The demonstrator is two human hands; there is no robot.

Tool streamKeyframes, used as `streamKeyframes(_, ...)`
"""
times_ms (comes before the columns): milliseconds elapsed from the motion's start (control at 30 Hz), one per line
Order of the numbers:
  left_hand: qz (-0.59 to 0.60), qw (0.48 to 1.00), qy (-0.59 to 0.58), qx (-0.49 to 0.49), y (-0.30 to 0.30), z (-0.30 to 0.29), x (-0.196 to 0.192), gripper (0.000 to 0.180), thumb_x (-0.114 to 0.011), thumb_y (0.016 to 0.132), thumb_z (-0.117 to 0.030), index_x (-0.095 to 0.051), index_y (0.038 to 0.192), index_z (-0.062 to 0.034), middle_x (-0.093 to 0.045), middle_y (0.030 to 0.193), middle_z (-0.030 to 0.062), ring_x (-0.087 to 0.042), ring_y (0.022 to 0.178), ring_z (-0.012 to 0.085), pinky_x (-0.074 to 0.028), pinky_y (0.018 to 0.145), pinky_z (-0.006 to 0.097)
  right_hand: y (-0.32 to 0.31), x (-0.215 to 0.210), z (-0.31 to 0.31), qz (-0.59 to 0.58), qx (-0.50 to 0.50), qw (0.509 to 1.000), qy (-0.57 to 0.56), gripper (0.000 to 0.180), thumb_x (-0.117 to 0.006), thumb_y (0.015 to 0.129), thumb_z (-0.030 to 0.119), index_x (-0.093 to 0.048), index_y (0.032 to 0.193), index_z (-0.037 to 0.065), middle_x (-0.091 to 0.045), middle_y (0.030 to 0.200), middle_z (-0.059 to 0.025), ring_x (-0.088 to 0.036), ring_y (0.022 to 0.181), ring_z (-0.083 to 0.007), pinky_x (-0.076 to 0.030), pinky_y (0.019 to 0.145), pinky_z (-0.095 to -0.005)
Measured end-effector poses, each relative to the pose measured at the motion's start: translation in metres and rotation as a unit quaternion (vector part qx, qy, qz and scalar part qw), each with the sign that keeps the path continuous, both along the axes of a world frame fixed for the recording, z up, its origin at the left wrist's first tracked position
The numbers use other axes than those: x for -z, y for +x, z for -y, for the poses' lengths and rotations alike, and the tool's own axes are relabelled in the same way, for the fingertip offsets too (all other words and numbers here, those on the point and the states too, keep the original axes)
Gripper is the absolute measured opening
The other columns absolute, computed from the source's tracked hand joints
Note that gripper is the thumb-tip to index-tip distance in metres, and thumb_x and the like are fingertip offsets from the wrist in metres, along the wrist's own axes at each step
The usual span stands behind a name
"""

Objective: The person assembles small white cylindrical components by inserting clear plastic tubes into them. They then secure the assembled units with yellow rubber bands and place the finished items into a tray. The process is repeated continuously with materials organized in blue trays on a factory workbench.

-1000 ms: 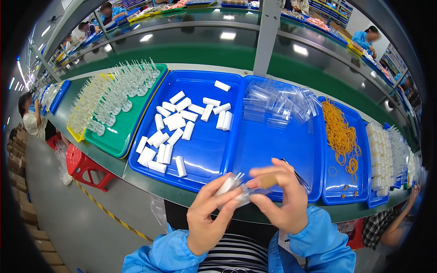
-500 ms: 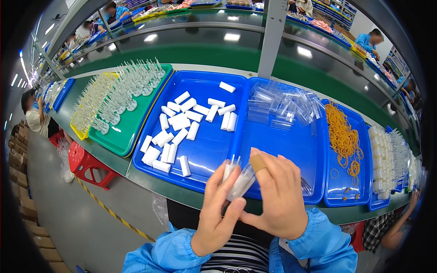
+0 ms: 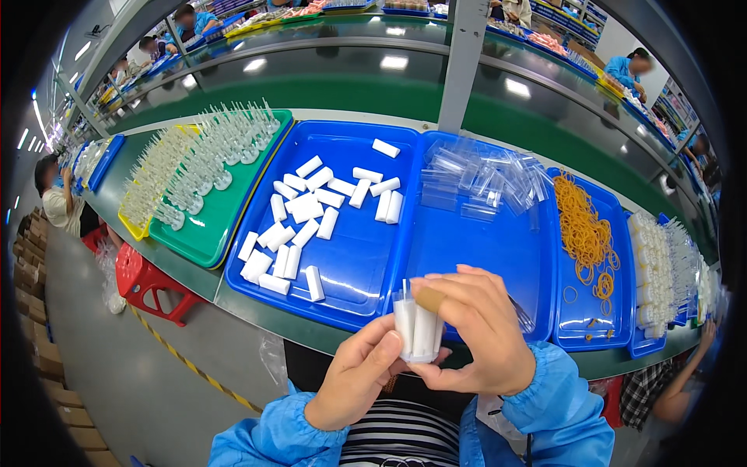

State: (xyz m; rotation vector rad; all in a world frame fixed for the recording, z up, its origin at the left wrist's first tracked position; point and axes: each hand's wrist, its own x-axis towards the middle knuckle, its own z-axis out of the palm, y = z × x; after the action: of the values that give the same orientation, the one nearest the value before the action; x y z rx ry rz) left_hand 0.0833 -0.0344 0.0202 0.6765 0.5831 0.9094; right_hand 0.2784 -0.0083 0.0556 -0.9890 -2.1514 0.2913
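Note:
An upright bundle of white cylindrical pieces (image 3: 422, 333) stands on a clear round base, with thin clear prongs poking out at its top. Clear plastic appears to lie along its sides. My left hand (image 3: 358, 373) grips it low on the left, thumb against the front. Around its right side and base curls my right hand (image 3: 486, 331), with a tan wrap (image 3: 429, 298) on one finger at the bundle's top. The fingers behind the bundle are hidden.
Ahead are a blue tray (image 3: 354, 268) of loose white pieces and another blue tray (image 3: 475, 249) with clear plastic sheets (image 3: 486, 179). To the right lie orange rubber bands (image 3: 580, 222). Pronged clear parts (image 3: 226, 140) fill a green tray (image 3: 204, 240) at left.
The bundle has turned from tilted to nearly upright, so more of its white pieces show. My left hand has shifted slightly left, its fingers now lower on the bundle.

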Motion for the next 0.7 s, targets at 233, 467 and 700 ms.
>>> streamKeyframes(233, -0.071, 0.996, -0.021, 0.042, -0.003, 0.005, 0.007, 0.054, -0.053, 0.104, -0.027, -0.038, 0.146, 0.0021, -0.058, 0.129, 0.0120, -0.057, 0.119, 0.0179, -0.047, 0.100, 0.031, 0.003, 0.001, 0.006, 0.020, -0.021, 1.000, 0.011, 0.064, -0.084, 0.067, 0.028, -0.060, 0.119, 0.000, -0.068, 0.113, -0.0103, -0.067, 0.100, -0.0267, -0.050, 0.094, -0.0436)
streamKeyframes(467, -0.003, 0.996, -0.028, 0.081, 0.014, 0.002, 0.000, 0.054, -0.063, 0.098, -0.028, -0.042, 0.139, -0.0008, -0.053, 0.134, 0.0099, -0.052, 0.127, 0.0216, -0.044, 0.105, 0.038, 0.008, 0.005, 0.017, 0.007, -0.043, 0.999, 0.021, 0.054, -0.076, 0.073, 0.026, -0.062, 0.117, -0.003, -0.066, 0.116, -0.0148, -0.066, 0.104, -0.0273, -0.052, 0.094, -0.0424)
streamKeyframes(700, -0.031, 0.974, -0.119, 0.193, 0.027, 0.006, 0.000, 0.094, -0.082, 0.078, -0.030, -0.026, 0.149, -0.0031, -0.044, 0.142, 0.0107, -0.046, 0.134, 0.0251, -0.041, 0.110, 0.040, 0.028, 0.011, 0.036, -0.009, -0.029, 0.998, 0.055, 0.053, -0.074, 0.078, 0.031, -0.063, 0.119, -0.002, -0.067, 0.116, -0.0154, -0.067, 0.103, -0.0292, -0.053, 0.095, -0.0418)
